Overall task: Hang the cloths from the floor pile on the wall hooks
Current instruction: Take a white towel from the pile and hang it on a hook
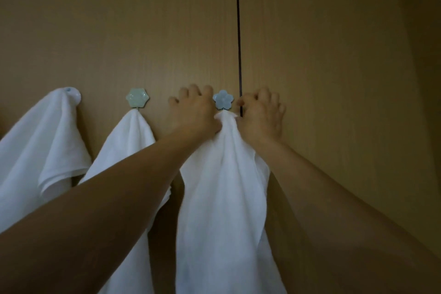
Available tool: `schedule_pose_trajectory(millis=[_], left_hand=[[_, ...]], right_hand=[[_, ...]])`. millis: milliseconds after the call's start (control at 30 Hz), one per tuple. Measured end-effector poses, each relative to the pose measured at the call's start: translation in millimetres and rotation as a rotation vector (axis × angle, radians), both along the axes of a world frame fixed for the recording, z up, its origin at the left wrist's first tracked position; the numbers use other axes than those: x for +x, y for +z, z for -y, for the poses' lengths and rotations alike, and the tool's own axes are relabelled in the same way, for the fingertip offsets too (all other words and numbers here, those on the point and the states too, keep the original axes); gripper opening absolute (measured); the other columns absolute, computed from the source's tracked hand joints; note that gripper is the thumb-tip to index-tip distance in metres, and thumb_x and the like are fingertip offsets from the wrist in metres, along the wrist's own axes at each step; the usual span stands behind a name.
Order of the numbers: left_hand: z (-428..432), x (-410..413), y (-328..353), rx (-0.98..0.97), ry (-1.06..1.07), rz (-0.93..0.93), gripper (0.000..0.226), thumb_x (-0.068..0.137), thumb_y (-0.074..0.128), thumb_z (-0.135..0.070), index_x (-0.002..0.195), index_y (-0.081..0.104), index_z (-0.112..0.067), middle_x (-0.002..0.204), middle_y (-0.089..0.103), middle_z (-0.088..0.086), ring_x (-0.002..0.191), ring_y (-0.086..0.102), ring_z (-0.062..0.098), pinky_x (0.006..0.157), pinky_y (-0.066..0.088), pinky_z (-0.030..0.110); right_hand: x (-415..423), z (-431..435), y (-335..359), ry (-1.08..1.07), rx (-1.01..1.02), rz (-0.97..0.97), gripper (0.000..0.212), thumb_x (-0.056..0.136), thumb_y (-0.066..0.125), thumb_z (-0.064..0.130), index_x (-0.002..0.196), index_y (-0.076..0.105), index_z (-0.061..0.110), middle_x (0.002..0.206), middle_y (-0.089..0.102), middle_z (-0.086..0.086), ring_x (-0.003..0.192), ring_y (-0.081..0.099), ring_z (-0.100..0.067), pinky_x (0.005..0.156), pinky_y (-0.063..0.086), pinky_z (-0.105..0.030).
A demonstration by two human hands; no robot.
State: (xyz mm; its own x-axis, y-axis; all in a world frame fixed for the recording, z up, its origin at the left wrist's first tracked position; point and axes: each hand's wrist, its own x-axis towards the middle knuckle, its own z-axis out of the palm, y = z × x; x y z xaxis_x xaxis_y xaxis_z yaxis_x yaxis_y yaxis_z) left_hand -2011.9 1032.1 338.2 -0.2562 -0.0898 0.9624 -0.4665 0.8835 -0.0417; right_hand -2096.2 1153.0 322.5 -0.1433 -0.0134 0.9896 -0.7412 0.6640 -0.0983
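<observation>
On the wall (334, 67) by the dark seam (238, 31), pinching cloth (222, 186) top just below blue flower hook (222, 100), left hand (193, 114) and right hand (261, 117) flanking, equally near, length hanging straight down.

We can read no text, label, brand, number or sign anywhere in the frame. The white hook (72, 96) at left, the green hook (137, 100) and the blue hook (222, 99) at centre show only plain moulded faces. The left cloth (35, 141), the middle cloth (133, 138) and the centre cloth (222, 198) carry no print we can make out, and neither does the wall (167, 31).
</observation>
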Motion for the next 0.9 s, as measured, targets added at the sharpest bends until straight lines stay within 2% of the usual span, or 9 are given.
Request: schedule_pose_trajectory(millis=[100,233,367,467,567,633,700,800,900], left_hand=[[5,-5,-20,-0.336,-0.037,0.016,0.021,0.089,0.047,-0.021,0.099,0.062,-0.012,0.094,0.057,0.007,0.089,0.047,0.026,0.074,0.028,0.035],[14,-8,-44,-0.304,-0.259,0.018,0.043,0.095,0.038,-0.037,0.096,0.064,-0.003,0.091,0.058,0.013,0.084,0.049,0.027,0.069,0.031,0.034],[4,-6,-40,-0.125,-0.148,0.079,0.041,0.085,0.049,-0.051,0.102,0.059,-0.016,0.098,0.059,0.005,0.087,0.046,0.021,0.076,0.031,0.035],[-6,-3,-28,0.019,-0.187,0.119,0.027,0.082,0.054,-0.045,0.099,0.058,-0.024,0.092,0.062,-0.002,0.087,0.044,0.017,0.077,0.027,0.034],[-10,4,-21,0.376,-0.502,0.177,0.014,0.081,0.060,-0.035,0.083,0.061,-0.021,0.077,0.057,-0.004,0.077,0.054,0.014,0.068,0.038,0.025],[-10,13,-16,0.701,-0.823,0.128,0.018,0.077,0.059,-0.016,0.061,0.051,-0.014,0.059,0.048,-0.001,0.047,0.048,0.009,0.042,0.035,0.015],[-8,19,-15,0.871,-0.896,0.069,0.019,0.073,0.056,-0.008,0.056,0.048,-0.011,0.053,0.046,0.000,0.030,0.044,0.007,0.033,0.029,0.011],[-14,18,-27,0.952,-0.880,0.121,0.009,0.079,0.057,-0.013,0.077,0.061,-0.005,0.068,0.059,0.004,0.050,0.060,0.012,0.041,0.040,0.018],[-11,12,-45,0.922,-0.839,0.172,0.018,0.087,0.055,-0.021,0.096,0.060,-0.006,0.077,0.059,0.002,0.065,0.058,0.014,0.046,0.040,0.022]], right_hand=[[-1,6,-16,0.254,0.140,0.012,0.024,0.091,0.050,0.013,0.107,0.067,0.017,0.095,0.055,-0.006,0.091,0.052,-0.023,0.074,0.042,-0.032],[1,5,-25,0.336,0.159,0.076,0.036,0.092,0.046,0.023,0.124,0.061,0.016,0.103,0.055,-0.010,0.096,0.053,-0.024,0.080,0.045,-0.036],[11,-1,-18,0.202,0.271,0.171,0.041,0.081,0.058,0.029,0.122,0.059,0.025,0.103,0.059,-0.004,0.094,0.056,-0.022,0.083,0.043,-0.034],[16,1,-11,0.155,0.263,0.305,0.009,0.080,0.059,0.026,0.088,0.059,0.021,0.083,0.060,0.001,0.079,0.059,-0.020,0.072,0.041,-0.031],[16,1,-7,0.507,0.135,0.585,0.015,0.084,0.056,0.023,0.071,0.052,0.015,0.069,0.055,-0.001,0.066,0.055,-0.020,0.054,0.036,-0.026],[17,0,-9,0.689,0.052,0.720,0.013,0.084,0.053,0.020,0.074,0.054,0.012,0.071,0.057,-0.002,0.064,0.056,-0.020,0.054,0.038,-0.025],[17,1,-17,0.695,0.057,0.727,0.012,0.084,0.050,0.019,0.081,0.057,0.009,0.076,0.059,-0.004,0.068,0.057,-0.021,0.059,0.041,-0.027],[16,8,-35,0.631,0.075,0.576,0.016,0.087,0.049,0.021,0.096,0.058,0.012,0.087,0.059,-0.002,0.079,0.058,-0.024,0.064,0.042,-0.030],[16,9,-54,0.573,0.039,0.488,0.030,0.088,0.051,0.026,0.115,0.051,0.012,0.098,0.058,-0.001,0.083,0.058,-0.021,0.064,0.042,-0.031]])
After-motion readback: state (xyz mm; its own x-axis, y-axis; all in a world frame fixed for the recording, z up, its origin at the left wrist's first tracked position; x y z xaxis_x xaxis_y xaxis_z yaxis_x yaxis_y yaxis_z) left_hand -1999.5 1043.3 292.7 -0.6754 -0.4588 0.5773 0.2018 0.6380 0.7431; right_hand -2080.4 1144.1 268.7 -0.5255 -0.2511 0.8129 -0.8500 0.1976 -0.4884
